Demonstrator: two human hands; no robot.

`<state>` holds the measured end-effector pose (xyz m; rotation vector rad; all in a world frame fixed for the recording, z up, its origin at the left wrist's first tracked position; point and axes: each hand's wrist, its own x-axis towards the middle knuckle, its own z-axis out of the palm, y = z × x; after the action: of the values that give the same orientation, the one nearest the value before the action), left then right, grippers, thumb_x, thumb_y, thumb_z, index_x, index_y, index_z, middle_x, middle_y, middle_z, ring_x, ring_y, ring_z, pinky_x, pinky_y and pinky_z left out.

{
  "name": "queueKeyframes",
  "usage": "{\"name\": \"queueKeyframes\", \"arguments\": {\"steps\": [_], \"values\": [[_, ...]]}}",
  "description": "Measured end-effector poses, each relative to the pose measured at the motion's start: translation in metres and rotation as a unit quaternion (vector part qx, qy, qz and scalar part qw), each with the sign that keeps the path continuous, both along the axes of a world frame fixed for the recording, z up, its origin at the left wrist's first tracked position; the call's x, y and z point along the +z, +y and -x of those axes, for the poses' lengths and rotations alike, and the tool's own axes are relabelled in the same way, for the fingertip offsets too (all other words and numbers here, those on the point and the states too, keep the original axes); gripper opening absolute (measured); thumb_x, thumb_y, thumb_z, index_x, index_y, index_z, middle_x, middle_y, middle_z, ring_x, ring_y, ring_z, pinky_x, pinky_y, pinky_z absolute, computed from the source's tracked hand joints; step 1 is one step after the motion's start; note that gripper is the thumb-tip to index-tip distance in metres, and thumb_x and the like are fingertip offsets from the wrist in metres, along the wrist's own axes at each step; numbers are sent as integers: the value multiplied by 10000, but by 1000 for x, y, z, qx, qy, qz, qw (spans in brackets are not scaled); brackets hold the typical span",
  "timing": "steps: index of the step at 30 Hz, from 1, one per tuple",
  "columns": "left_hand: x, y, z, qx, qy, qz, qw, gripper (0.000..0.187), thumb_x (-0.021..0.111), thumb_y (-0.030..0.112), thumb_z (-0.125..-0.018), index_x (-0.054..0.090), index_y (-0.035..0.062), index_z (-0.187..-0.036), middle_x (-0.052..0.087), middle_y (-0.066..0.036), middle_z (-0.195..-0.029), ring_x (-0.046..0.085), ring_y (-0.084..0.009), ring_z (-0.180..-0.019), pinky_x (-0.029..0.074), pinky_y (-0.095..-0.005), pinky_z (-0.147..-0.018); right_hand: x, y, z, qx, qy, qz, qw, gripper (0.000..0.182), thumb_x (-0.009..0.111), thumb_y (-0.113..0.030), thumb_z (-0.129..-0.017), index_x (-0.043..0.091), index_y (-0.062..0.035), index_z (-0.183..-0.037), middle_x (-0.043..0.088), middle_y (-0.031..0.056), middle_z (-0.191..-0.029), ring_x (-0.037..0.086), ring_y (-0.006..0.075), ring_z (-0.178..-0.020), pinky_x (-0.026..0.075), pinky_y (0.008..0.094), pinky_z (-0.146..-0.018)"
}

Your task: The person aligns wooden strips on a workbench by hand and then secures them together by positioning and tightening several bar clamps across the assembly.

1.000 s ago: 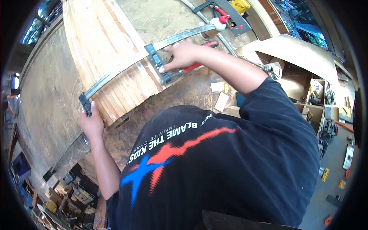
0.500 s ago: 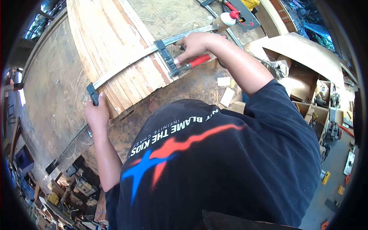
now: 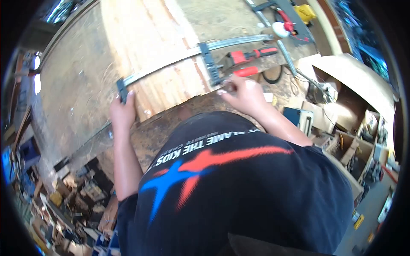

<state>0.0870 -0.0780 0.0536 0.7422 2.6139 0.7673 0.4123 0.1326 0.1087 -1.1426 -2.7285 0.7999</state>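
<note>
Watching through the head camera, I have the left hand (image 3: 123, 112) closed around the dark near end of a bar clamp (image 3: 171, 62), its thumb on one side and its fingers on the other. Right beside that grip lies the wood panel (image 3: 149, 34), made of long strips side by side. It sits between the clamp's two dark jaws and runs away from both hands, with its uneven near edge toward the dark shirt (image 3: 239, 183). I cannot tell whether the jaws bear hard on the wood.

From the left grip, the metal bar slants across the panel and on past its other edge. At that edge I have the right hand (image 3: 247, 94) with its fingers curled and its thumb pointing toward the lower end of the second jaw. Blur hides the fingertips, so I cannot tell whether they hold anything or touch the clamp. Just beyond the right hand is a red handle (image 3: 246, 71), and past that a red-and-black tool (image 3: 252, 54). Farther out, near the bar's far end, is a white bottle (image 3: 280, 30) with a red cap.

The worn workbench (image 3: 72, 81) spreads outward from the left hand. Well beyond the right hand is a pale sheet (image 3: 363, 77).
</note>
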Motion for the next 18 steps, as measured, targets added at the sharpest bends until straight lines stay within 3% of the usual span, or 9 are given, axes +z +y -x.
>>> {"name": "queueKeyframes", "arguments": {"steps": [2, 4, 5, 6, 8, 9, 12, 14, 18], "values": [[5, 3, 7, 2, -24, 40, 999, 461, 721, 393, -926, 711, -26, -1116, 738, -262, -980, 718, -416, -922, 541, -453, -829, -4, 1, 1, 12, 64, -32, 997, 386, 783, -378, -834, 720, -60, -1044, 731, 149, -871, 702, 341, -844, 560, 439, -779], [-5, -2, 14, -13, -42, 4, 999, 506, 727, 378, -941, 692, -75, -1164, 759, -206, -961, 727, -264, -862, 545, -383, -804, 14, 15, 17, 52, 74, -107, 990, 385, 803, -338, -819, 724, -55, -1068, 727, 150, -900, 676, 348, -905, 533, 459, -859], [-13, -5, 18, -17, -61, -36, 997, 531, 746, 378, -940, 672, -62, -1227, 750, -135, -911, 691, -168, -805, 537, -325, -724, 16, 28, 27, 74, 58, -129, 987, 394, 819, -349, -821, 724, -77, -1090, 736, 111, -973, 658, 305, -914, 505, 445, -885], [-14, -8, 21, 8, -90, -42, 995, 548, 753, 388, -932, 667, -63, -1229, 727, -117, -874, 690, -176, -777, 534, -324, -701, 24, 34, 39, 86, 26, -153, 984, 464, 788, -398, -821, 721, -60, -1131, 738, 159, -954, 661, 371, -991, 483, 495, -952], [-15, -10, 21, 50, -153, -56, 985, 582, 768, 409, -915, 657, -67, -1233, 682, -81, -800, 687, -192, -720, 527, -322, -655, 8, 57, 56, 152, 10, -243, 958, 685, 773, -483, -829, 613, -95, -1370, 744, 166, -983, 657, 376, -1067, 467, 500, -984], [-5, -10, 17, 72, -206, -66, 974, 624, 777, 428, -918, 637, -67, -1271, 621, -33, -786, 631, -118, -673, 531, -274, -603, 4, 60, 61, 165, -59, -235, 956, 775, 769, -513, -827, 534, -98, -1439, 746, 171, -995, 660, 374, -1083, 462, 503, -993], [8, -22, 16, 69, -314, -18, 947, 605, 778, 431, -918, 638, -52, -1254, 627, -39, -825, 621, -114, -691, 571, -288, -599, 0, 61, 85, 192, -226, -182, 938, 1020, 754, -593, -824, 313, -98, -1598, 750, 183, -1032, 675, 366, -1113, 449, 514, -1014], [-2, -33, 15, 81, -333, -36, 939, 464, 769, 377, -934, 662, -17, -1154, 650, -33, -871, 630, -104, -722, 594, -302, -591, 10, 63, 96, 194, -289, -108, 931, 1135, 741, -635, -822, 187, -83, -1644, 751, 190, -1054, 689, 358, -1110, 444, 525, -1019], [-2, -31, -1, 60, -319, -92, 942, 239, 737, 244, -956, 696, 31, -1059, 692, 3, -863, 618, -65, -681, 548, -260, -575, -2, 65, 104, 192, -286, -102, 933, 1115, 763, -565, -826, 169, -105, -1650, 748, 211, -928, 714, 398, -990, 429, 521, -1048]]}}
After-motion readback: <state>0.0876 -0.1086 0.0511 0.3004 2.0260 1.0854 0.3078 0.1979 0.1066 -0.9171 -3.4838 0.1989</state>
